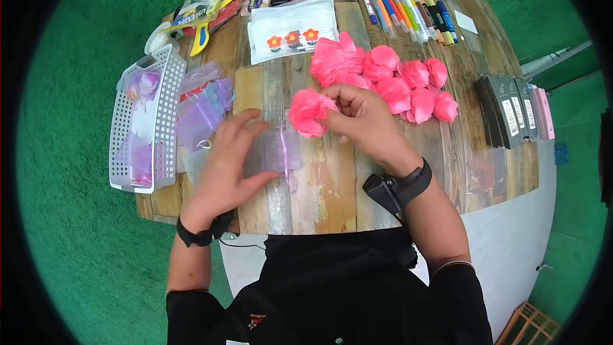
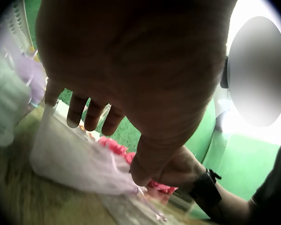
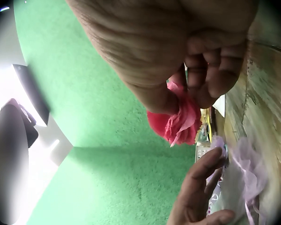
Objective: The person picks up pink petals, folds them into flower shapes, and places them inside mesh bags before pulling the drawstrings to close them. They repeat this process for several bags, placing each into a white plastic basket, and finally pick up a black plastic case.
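Note:
Between thumb and fingers, my right hand [image 1: 369, 124] pinches a pink artificial flower [image 1: 308, 114] with ruffled petals, held above the table. The same pink flower [image 3: 180, 124] hangs from the fingertips in the right wrist view. My left hand [image 1: 225, 169] has its fingers spread, with its thumb and fingertips over a sheer lavender drawstring pouch [image 1: 290, 150]. In the left wrist view the pouch [image 2: 79, 161] lies under those fingers, its ribbon trailing toward the right. Beyond the right hand sits a cluster of pink flowers [image 1: 393, 92].
More sheer pouches [image 1: 203, 115] lie left, beside a white perforated basket [image 1: 167, 115] holding some. At the back are a flower-printed white pouch [image 1: 290, 19], several markers [image 1: 408, 16] and a yellow-handled tool [image 1: 200, 38]. Black boxes [image 1: 504, 112] stand on the right edge.

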Tool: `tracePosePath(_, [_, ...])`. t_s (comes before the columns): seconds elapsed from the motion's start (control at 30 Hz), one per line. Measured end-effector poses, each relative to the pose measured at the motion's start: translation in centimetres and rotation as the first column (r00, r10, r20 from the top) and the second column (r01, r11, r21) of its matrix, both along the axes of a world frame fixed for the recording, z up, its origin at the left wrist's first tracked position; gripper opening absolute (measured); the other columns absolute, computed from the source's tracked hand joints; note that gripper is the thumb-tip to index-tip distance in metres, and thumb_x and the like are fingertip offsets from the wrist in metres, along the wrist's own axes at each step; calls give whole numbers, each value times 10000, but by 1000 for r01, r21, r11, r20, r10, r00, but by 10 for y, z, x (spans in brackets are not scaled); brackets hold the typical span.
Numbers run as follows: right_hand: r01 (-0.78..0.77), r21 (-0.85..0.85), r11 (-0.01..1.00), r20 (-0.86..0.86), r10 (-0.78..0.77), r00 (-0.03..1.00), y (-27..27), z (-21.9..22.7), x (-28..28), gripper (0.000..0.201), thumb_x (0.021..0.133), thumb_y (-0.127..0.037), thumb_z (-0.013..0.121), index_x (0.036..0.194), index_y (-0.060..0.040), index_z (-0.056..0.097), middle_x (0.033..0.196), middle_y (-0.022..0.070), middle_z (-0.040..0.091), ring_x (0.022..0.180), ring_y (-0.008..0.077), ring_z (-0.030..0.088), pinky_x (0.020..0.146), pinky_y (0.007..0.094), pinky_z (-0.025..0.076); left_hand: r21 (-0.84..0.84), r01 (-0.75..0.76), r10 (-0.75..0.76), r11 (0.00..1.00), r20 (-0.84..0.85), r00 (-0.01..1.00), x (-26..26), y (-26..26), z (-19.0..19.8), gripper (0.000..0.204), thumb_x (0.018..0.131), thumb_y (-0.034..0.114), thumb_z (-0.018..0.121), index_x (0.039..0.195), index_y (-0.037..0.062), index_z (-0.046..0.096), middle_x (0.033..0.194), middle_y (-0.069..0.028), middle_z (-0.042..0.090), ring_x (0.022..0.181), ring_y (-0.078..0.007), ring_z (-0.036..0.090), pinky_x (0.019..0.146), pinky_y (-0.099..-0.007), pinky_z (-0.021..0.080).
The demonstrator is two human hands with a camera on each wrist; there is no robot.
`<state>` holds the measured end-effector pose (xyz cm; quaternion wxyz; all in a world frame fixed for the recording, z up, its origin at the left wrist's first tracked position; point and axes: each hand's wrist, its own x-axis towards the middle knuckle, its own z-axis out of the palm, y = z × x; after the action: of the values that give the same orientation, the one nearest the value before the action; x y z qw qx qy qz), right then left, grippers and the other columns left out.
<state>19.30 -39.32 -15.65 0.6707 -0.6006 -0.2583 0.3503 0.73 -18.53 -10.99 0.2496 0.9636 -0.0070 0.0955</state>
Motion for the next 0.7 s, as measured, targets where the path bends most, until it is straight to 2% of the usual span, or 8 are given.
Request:
tracePosePath(0.07, [4,-50,999,17,-3,1000,-3,9,1,254,999,-141,772,1201,10,744,905,-52,715,789,5,600,716,216,501,-55,-37,39,998,34,999,2,8,11,579,817,7,784,1373,56,630,1340,-179,586,1280,-409,587,1117,-461,468])
tracePosePath(0.17, [12,-17,1000,-20,-12,1000,-3,14,-1,251,1001,-133,767,1207,8,742,930,-48,723,811,5,616,725,217,507,-6,68,-69,998,-101,992,17,4,20,457,844,-37,705,1288,71,705,1285,-166,592,1244,-381,603,1057,-454,492])
tracePosePath(0.27, [29,13,1000,-31,-28,999,-5,16,0,248,1003,-120,762,1214,9,737,970,-39,733,838,6,632,744,217,516,91,209,-196,974,-140,971,31,-9,13,395,852,-52,642,1206,80,760,1198,-155,596,1166,-365,619,974,-459,509])
tracePosePath(0.37, [30,15,999,-27,-30,999,-7,16,1,249,1008,-112,759,1223,11,733,1009,-30,741,857,9,640,764,218,526,214,225,-192,951,-165,967,41,-12,11,341,856,-47,611,1135,70,770,1126,-156,598,1097,-369,623,918,-467,513])
tracePosePath(0.47, [31,63,997,-61,-27,998,-8,18,2,246,1012,-110,760,1223,14,733,1021,-30,745,868,16,649,770,214,529,318,195,-150,928,-160,976,52,-3,1,274,828,-48,644,1057,48,761,1080,-160,596,1049,-370,630,893,-471,523])
tracePosePath(0.57, [-42,56,998,-33,44,998,-9,10,6,268,1041,-170,750,1272,-36,723,1070,-48,745,903,2,659,716,195,495,238,180,-161,955,-94,982,53,2,-1,133,843,-1,669,967,32,706,1039,-127,590,1035,-353,629,877,-454,519])
tracePosePath(0.7, [-103,112,988,-100,115,988,-4,3,3,277,1042,-136,742,1288,-10,727,1142,-6,761,1023,53,684,901,252,540,91,96,-94,991,-28,995,43,-4,12,168,808,-35,708,967,15,687,1033,-142,582,991,-355,639,832,-450,534])
